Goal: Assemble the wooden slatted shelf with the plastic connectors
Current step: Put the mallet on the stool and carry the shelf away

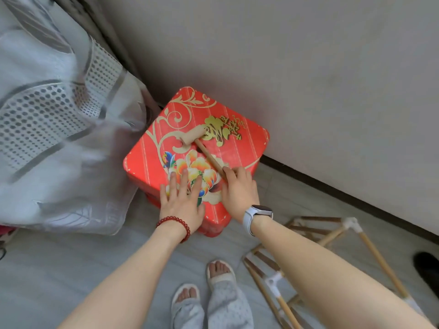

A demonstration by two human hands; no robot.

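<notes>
A small wooden mallet [202,144] lies on top of a red box [247,138] with gold and flower patterns. My right hand [238,188], with a white watch on the wrist, grips the lower end of the mallet's handle. My left hand [181,198], with a red bead bracelet, rests flat on the box lid, fingers straight. The partly built shelf frame [373,252] of wooden rods lies on the floor at the lower right, joined by white plastic connectors [352,223], and my right forearm hides part of it.
A grey wall [308,79] runs behind the box with a dark skirting board. A sheer curtain [59,127] hangs at the left, touching the box. My feet in slippers [206,288] stand on the pale tiled floor. A dark object [427,267] sits at the right edge.
</notes>
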